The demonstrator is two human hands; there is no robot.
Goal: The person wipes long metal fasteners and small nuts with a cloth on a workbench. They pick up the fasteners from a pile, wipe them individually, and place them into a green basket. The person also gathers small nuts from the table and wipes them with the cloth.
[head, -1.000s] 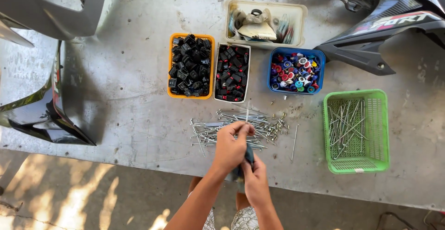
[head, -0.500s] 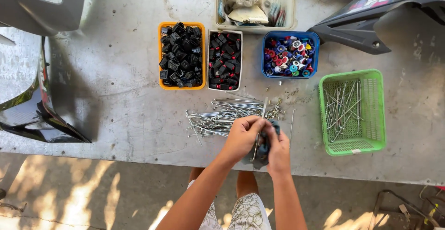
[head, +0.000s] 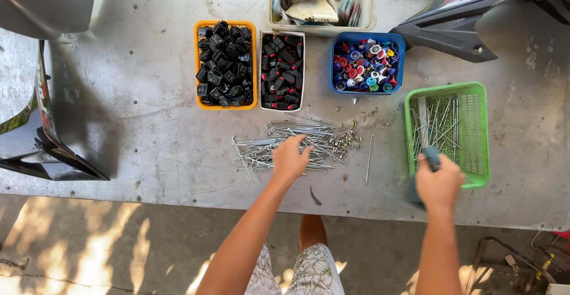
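Both hands now apart, no longer together at the middle as half a second ago. Far left: dark plastic panel point(head: 35, 140) on the grey table point(head: 136, 134). Upper middle: orange tray point(head: 196, 63) of black clips, white tray point(head: 282, 69) of dark clips, blue tray point(head: 368, 63) of coloured caps. Middle: left hand point(head: 291, 159) resting on the pile of metal rods point(head: 285, 146), fingers spread loosely. Right: right hand point(head: 439, 185) closed around a blue-handled tool point(head: 431, 157), just at the green basket point(head: 475, 134) of rods.
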